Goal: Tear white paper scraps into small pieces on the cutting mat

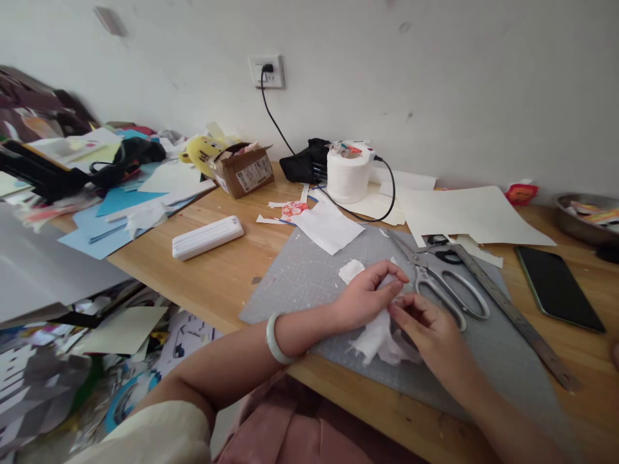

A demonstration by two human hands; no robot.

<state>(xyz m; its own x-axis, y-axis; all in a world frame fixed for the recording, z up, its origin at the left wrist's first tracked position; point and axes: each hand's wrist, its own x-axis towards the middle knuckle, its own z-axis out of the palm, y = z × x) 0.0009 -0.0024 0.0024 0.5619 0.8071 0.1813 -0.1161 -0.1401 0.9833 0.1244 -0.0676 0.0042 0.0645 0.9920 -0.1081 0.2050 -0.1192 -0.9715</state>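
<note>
My left hand (370, 296), below a pale green bangle (275, 338), is closed with its thumb and fingers pinched over the grey cutting mat (290, 277). Right beside it, my right hand (428, 322) is closed too, its fingertips near the left thumb. What sits between the fingertips is too small to make out. Torn white tissue (380, 341) hangs and lies just under both hands. A small white wad (351, 270) rests on the mat behind my left wrist. Silver scissors (442, 283) lie to the right of the hands.
A metal ruler (512, 312) and a black phone (558, 287) lie at the right. Behind are white paper (329, 225), a white roll (348, 174) with a black cable, and a cardboard box (244, 171). A long white case (207, 238) sits left.
</note>
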